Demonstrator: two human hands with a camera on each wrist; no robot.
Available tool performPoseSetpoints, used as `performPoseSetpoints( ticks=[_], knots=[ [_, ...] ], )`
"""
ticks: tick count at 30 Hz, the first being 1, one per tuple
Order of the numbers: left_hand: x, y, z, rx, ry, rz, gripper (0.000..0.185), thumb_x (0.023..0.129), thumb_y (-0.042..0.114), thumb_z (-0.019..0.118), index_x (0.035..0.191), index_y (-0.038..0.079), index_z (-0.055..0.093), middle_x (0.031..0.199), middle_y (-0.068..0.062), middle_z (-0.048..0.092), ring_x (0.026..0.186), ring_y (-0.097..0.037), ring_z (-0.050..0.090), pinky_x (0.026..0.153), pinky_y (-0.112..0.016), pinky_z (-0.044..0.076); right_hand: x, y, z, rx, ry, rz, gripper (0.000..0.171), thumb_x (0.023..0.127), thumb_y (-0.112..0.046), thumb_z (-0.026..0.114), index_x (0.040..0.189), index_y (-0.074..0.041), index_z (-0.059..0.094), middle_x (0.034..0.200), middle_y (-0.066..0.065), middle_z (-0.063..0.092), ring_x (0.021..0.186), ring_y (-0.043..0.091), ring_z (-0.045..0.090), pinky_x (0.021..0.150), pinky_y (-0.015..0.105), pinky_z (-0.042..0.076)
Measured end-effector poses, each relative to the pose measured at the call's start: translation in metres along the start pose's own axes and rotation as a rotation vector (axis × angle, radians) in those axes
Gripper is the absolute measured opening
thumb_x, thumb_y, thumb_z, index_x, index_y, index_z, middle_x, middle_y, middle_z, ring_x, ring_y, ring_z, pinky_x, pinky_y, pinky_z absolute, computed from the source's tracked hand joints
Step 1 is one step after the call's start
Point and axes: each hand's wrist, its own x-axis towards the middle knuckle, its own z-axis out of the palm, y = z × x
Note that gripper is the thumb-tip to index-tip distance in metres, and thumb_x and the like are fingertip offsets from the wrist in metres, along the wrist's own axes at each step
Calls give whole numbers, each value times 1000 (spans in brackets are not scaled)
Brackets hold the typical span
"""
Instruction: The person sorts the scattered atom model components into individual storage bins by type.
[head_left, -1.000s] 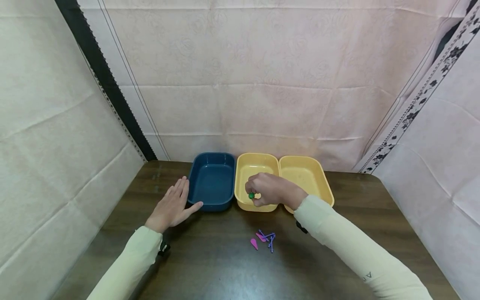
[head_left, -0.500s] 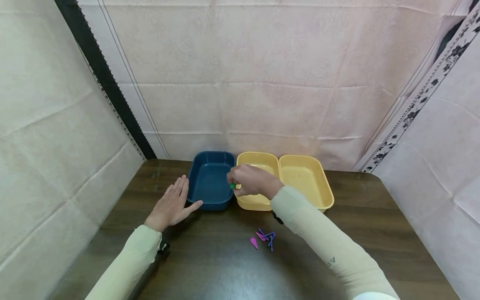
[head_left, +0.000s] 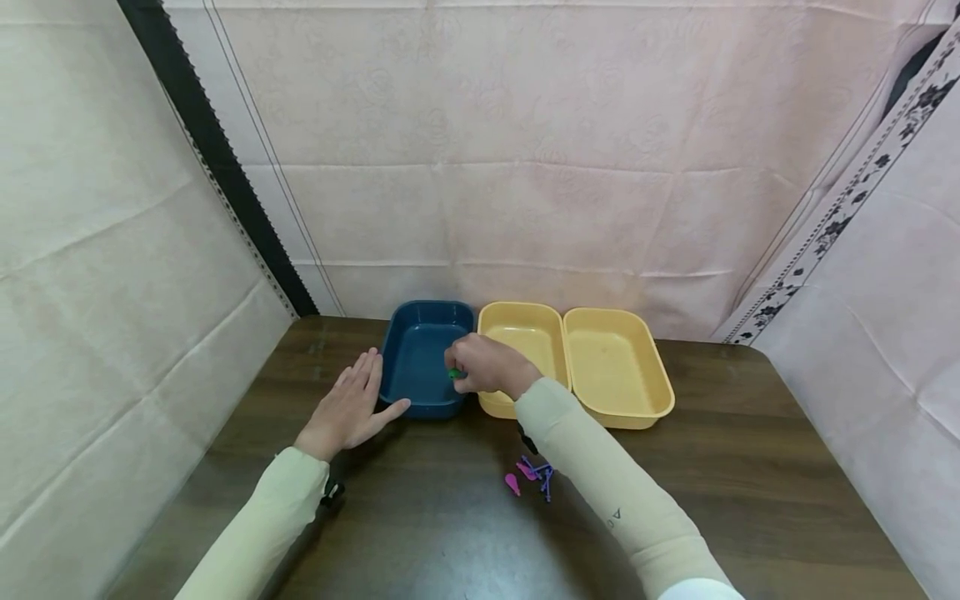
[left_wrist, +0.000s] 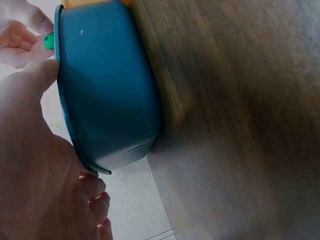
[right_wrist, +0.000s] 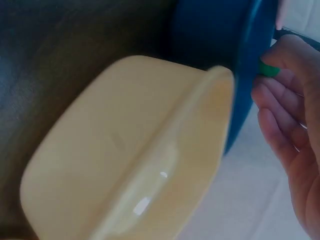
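The right hand pinches a small green piece over the blue tray's right rim. The left hand lies flat, fingers straight, apparently touching that tray on the worktop.

Legible text: one small dark mark on the pale right sleeve, near its forearm part, seen upside down in the head view; it resembles a single letter "A", reading uncertain. Blue tray, both yellow trays and wall cloth: no lettering, labels or numbers readable.
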Motion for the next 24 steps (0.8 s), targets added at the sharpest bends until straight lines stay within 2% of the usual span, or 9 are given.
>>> performPoseSetpoints(
  ticks=[6,11,19,24],
  knots=[
    [0,0,0,-1,-1,-1,104,102,72,43,166,-6,16,176,-25,13,164,-45,15,132,-61,18,-2,3,1,-14,36,-6,28,101,-19,73,126,-7,76,122,9,78,105,18,74,96,29,63],
    [1,0,1,-5,-9,-1,105,103,72,43,166,-7,15,176,-26,12,164,-45,14,133,-61,16,-12,3,-13,-3,48,-7,37,100,-20,75,134,-5,72,133,12,74,118,22,73,103,33,61],
    [2,-2,3,-3,-3,0,105,103,71,42,166,-8,14,176,-27,11,164,-45,13,133,-62,15,-42,0,-41,-22,45,-70,32,100,-14,74,129,-4,74,124,12,77,114,26,73,101,35,61],
    [2,-2,4,-4,-1,0,105,103,71,42,166,-8,14,176,-27,11,164,-45,13,133,-62,14,-68,-3,-51,-33,28,-90,32,98,-13,75,129,-4,74,125,10,76,112,23,73,100,35,62]
  ],
)
